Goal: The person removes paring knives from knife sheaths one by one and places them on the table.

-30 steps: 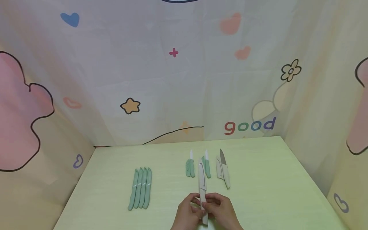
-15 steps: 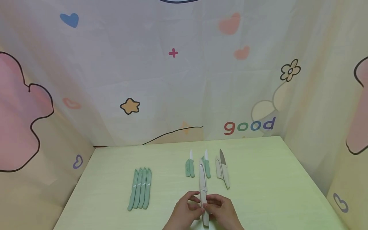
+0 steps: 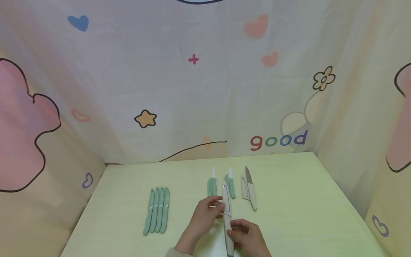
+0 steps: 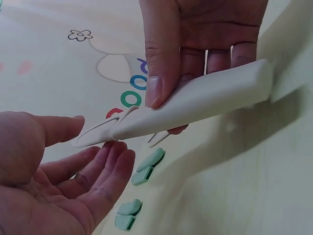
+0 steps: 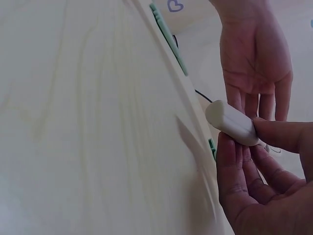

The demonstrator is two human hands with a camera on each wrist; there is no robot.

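Observation:
My right hand (image 3: pixel 248 233) pinches the cream handle of a sheathed knife (image 3: pixel 227 221) between thumb and fingers. The knife is above the table, its sheath (image 3: pixel 226 195) pointing away from me and its shadow falling below. My left hand (image 3: pixel 205 214) is beside the sheath. In the left wrist view, the left thumb reaches along the sheath's upper side while the fingertips (image 4: pixel 115 147) lie right at its underside. The blade is hidden inside the sheath. From the right wrist view, the rounded butt of the handle (image 5: pixel 230 120) shows above the right fingers.
Several green sheathed knives (image 3: pixel 156 210) lie side by side at the left. Behind my hands are two green paring knives (image 3: pixel 214 186) (image 3: pixel 232 187), each with a sheath beside it. A bare cream-handled knife (image 3: pixel 251 191) lies right of them by its sheath (image 3: pixel 245 187).
My left hand has moved off the handle and forward to beside the sheath. The right hand keeps its hold on the handle, and the knife has shifted slightly towards me.

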